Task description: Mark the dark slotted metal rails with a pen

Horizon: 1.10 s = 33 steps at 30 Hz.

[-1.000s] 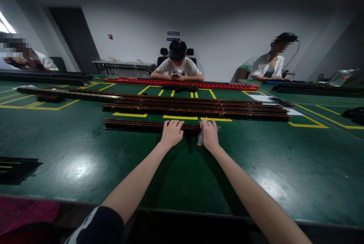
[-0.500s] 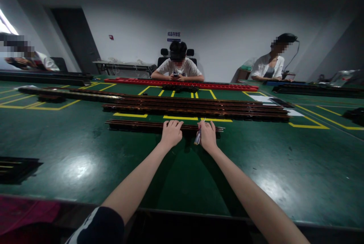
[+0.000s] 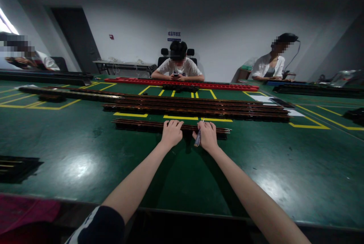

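A long dark strip with coppery lines [image 3: 139, 124] lies crosswise on the green table, thin rods poking out at its right end. My left hand [image 3: 172, 133] has its fingers curled over the strip's middle. Further right, my right hand [image 3: 209, 134] is closed around a slim pen-like tool [image 3: 198, 138] with a silvery grey body and a thin tip pointing away from me. The same hand also rests over the strip. Both palms and the undersides of the fingers are hidden.
Just beyond lies a bundle of similar long strips [image 3: 196, 108]. Farther back is a red ladder-like rail [image 3: 222, 84]. Dark pieces [image 3: 18, 170] sit at the left front. Yellow tape lines [image 3: 309, 125] mark the table [image 3: 113, 168]. Several people sit across it.
The strip under my hands has slid a little to the right. Both hands stay almost in the same place, and the tool is still in my right hand.
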### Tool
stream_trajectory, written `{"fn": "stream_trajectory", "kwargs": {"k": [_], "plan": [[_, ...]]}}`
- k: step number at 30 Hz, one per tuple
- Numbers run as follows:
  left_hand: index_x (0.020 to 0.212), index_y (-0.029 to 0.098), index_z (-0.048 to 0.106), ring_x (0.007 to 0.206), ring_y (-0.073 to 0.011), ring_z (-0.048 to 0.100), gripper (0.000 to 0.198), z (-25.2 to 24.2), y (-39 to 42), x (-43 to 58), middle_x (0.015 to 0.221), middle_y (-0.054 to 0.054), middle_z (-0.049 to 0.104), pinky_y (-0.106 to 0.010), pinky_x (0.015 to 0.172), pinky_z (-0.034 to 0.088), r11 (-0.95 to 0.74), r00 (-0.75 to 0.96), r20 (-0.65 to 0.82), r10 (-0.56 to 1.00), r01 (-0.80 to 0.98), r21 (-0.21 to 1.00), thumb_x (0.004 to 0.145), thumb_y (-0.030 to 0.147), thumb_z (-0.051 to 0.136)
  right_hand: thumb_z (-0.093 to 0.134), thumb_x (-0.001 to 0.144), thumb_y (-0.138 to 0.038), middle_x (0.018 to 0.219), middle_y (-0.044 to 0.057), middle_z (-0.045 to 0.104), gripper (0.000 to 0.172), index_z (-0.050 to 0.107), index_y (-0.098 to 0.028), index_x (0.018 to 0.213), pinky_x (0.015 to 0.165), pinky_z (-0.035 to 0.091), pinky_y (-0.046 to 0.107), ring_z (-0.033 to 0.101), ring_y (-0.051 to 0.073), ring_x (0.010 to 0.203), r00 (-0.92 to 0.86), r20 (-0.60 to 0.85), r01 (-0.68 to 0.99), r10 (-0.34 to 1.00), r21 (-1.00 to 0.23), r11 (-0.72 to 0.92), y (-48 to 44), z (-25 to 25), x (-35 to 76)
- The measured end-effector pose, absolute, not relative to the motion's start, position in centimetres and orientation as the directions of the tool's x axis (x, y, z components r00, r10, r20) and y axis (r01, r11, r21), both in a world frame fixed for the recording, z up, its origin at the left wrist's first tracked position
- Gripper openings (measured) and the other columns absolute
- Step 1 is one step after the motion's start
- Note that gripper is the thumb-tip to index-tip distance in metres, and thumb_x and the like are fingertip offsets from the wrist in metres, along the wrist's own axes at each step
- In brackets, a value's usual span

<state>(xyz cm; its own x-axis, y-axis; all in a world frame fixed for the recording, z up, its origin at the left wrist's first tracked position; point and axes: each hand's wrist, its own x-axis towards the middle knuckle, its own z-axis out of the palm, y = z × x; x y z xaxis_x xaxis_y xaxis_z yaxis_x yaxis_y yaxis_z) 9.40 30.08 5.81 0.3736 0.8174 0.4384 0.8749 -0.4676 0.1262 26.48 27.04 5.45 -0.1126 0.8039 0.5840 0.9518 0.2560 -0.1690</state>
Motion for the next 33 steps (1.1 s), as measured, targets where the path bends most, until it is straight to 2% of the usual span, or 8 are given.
{"fn": "stream_trajectory", "kwargs": {"k": [5, 11, 14, 18, 22, 28, 33], "plan": [[0.125, 0.020, 0.060, 0.118, -0.0273, 0.054, 0.044, 5.8, 30.0, 9.3, 0.125, -0.012, 0.064, -0.050, 0.103, 0.037, -0.455, 0.356, 0.441, 0.824, 0.880, 0.139, 0.086, 0.017, 0.038, 0.052, 0.076, -0.016, 0.093, 0.010, 0.069, 0.013, 0.044, -0.023, 0.082, 0.097, 0.038, 0.048, 0.061, 0.028, 0.093, -0.053, 0.577, 0.949, 0.815, -0.226, 0.222, 27.5, 5.0, 26.9], [0.123, 0.022, 0.062, 0.116, -0.0279, 0.055, 0.045, 6.1, 29.8, 9.3, 0.122, -0.011, 0.066, -0.051, 0.102, 0.038, -0.469, 0.364, 0.449, 0.816, 0.871, 0.147, 0.084, 0.016, 0.040, 0.040, 0.075, -0.002, 0.094, 0.009, 0.069, 0.023, 0.043, -0.024, 0.080, 0.091, 0.041, 0.046, 0.061, 0.028, 0.095, -0.065, 0.602, 0.950, 0.796, -0.207, 0.234, 27.7, 4.6, 27.8], [0.122, 0.022, 0.062, 0.116, -0.0273, 0.055, 0.044, 6.2, 29.8, 9.3, 0.122, -0.011, 0.065, -0.051, 0.102, 0.038, -0.469, 0.365, 0.445, 0.818, 0.871, 0.147, 0.085, 0.016, 0.039, 0.046, 0.073, -0.005, 0.095, 0.009, 0.068, 0.020, 0.043, -0.024, 0.079, 0.091, 0.042, 0.045, 0.060, 0.028, 0.095, -0.089, 0.607, 0.939, 0.789, -0.214, 0.270, 27.4, 4.9, 28.0], [0.122, 0.020, 0.062, 0.117, -0.0282, 0.055, 0.044, 6.1, 29.8, 9.4, 0.123, -0.012, 0.065, -0.051, 0.102, 0.038, -0.474, 0.366, 0.458, 0.810, 0.869, 0.143, 0.085, 0.016, 0.040, 0.055, 0.077, -0.021, 0.094, 0.010, 0.067, 0.011, 0.044, -0.023, 0.079, 0.090, 0.041, 0.044, 0.058, 0.029, 0.095, -0.106, 0.604, 0.943, 0.790, -0.190, 0.272, 27.1, 5.3, 27.7], [0.124, 0.022, 0.061, 0.116, -0.0282, 0.055, 0.045, 6.0, 29.9, 9.4, 0.124, -0.011, 0.065, -0.052, 0.102, 0.037, -0.474, 0.367, 0.461, 0.808, 0.870, 0.139, 0.084, 0.015, 0.041, 0.056, 0.080, -0.029, 0.092, 0.011, 0.067, 0.013, 0.045, -0.022, 0.081, 0.089, 0.039, 0.044, 0.058, 0.029, 0.094, -0.105, 0.582, 0.961, 0.806, -0.150, 0.234, 27.1, 5.4, 27.3], [0.124, 0.022, 0.062, 0.117, -0.0287, 0.055, 0.045, 5.8, 30.1, 9.3, 0.124, -0.011, 0.065, -0.053, 0.103, 0.037, -0.467, 0.354, 0.460, 0.814, 0.870, 0.156, 0.085, 0.016, 0.039, 0.047, 0.076, -0.008, 0.094, 0.009, 0.069, 0.017, 0.044, -0.023, 0.083, 0.089, 0.039, 0.044, 0.060, 0.028, 0.097, -0.015, 0.576, 0.941, 0.817, -0.268, 0.205, 27.7, 4.9, 27.1], [0.123, 0.020, 0.061, 0.118, -0.0283, 0.055, 0.044, 6.0, 30.0, 9.4, 0.124, -0.012, 0.064, -0.053, 0.104, 0.036, -0.459, 0.358, 0.439, 0.824, 0.876, 0.149, 0.085, 0.016, 0.038, 0.042, 0.075, -0.003, 0.095, 0.010, 0.069, 0.021, 0.044, -0.024, 0.080, 0.089, 0.040, 0.044, 0.059, 0.029, 0.098, -0.024, 0.613, 0.940, 0.790, -0.254, 0.226, 27.4, 5.1, 27.3]]}}
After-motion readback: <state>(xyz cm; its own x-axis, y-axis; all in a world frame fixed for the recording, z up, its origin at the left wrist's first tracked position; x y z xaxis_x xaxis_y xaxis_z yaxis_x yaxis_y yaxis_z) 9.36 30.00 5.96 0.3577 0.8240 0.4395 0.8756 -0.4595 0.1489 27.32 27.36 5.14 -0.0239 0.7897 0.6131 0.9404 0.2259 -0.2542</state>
